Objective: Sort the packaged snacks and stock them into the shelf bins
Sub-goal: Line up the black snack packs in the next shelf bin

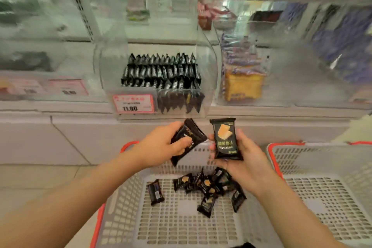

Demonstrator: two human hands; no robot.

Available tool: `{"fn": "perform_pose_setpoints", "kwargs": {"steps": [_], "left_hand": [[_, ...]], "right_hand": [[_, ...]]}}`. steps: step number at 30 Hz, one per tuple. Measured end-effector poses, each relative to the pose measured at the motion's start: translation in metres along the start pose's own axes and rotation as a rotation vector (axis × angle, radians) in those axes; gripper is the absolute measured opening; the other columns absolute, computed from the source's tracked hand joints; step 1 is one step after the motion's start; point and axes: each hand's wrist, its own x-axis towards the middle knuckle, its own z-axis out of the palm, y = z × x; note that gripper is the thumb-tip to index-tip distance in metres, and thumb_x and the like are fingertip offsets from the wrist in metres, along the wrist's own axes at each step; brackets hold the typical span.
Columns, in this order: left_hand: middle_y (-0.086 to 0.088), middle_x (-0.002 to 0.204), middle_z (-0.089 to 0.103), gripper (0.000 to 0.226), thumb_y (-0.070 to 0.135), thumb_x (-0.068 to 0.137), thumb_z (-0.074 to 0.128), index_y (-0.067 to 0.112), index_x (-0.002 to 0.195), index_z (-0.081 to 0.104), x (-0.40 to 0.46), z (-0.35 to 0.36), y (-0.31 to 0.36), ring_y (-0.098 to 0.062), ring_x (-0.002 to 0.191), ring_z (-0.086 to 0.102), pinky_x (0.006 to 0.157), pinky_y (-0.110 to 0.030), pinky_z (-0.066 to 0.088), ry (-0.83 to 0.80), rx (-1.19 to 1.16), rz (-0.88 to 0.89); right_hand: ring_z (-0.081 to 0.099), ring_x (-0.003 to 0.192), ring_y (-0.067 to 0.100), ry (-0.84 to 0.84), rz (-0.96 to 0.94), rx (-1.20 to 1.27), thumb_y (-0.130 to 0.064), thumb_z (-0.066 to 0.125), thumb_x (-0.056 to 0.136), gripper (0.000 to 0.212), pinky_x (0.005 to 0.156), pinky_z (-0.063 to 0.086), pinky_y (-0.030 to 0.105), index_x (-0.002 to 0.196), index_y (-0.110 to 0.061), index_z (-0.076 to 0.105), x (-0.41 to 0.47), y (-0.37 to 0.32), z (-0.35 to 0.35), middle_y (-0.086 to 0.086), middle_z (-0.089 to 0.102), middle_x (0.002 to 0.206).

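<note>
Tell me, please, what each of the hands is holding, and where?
Left hand: black snack packets, gripped mid-body. Right hand: one packet, by its lower half.

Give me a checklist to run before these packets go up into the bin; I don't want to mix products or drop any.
1. Left hand grips its stack of packets: ok.
2. Right hand holds one packet, face up: ok.
3. Held packets match those in the middle bin, black wrappers: ok by colour; the bin's print is too blurred to read.
4. Room in that bin: cannot tell; rows fill much of it.
5. More packets wait in the basket: ok, several loose ones remain.
6. Neighbouring bin holds purple and yellow packs, so avoid it: ok.
</note>
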Motion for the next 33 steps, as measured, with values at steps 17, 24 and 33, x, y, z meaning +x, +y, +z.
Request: {"fn": "perform_pose_setpoints", "kwargs": {"steps": [17,24,33], "left_hand": [[0.007,0.135,0.052,0.056,0.044,0.087,0.056,0.029,0.139,0.039,0.075,-0.139,0.056,-0.014,0.12,0.05,0.096,-0.034,0.045,0.028,0.743,0.293],[0.0,0.131,0.054,0.061,0.038,0.083,0.062,0.027,0.139,0.041,0.132,-0.128,0.065,-0.022,0.118,0.05,0.088,-0.035,0.044,-0.293,1.127,0.307],[-0.004,0.077,0.061,0.081,0.039,0.078,0.063,0.036,0.146,0.02,0.155,-0.118,0.057,-0.004,0.059,0.054,0.057,-0.022,0.043,-0.526,1.003,0.154]], "right_hand": [[0.051,0.077,0.013,0.48,-0.76,-1.657,-0.015,0.062,0.082,0.017,0.057,0.036,0.025,0.088,-0.026,0.05,0.015,-0.134,0.141,-0.008,0.057,0.082],[0.054,0.07,0.013,0.467,-0.844,-1.778,-0.023,0.053,0.09,0.015,0.06,0.04,0.031,0.105,-0.019,0.054,0.046,-0.14,0.157,-0.01,0.052,0.069],[0.062,0.093,0.032,0.518,-0.708,-2.096,-0.013,0.049,0.093,0.014,0.063,0.045,0.034,0.105,-0.012,0.042,0.076,-0.125,0.156,0.013,0.063,0.103]]}}
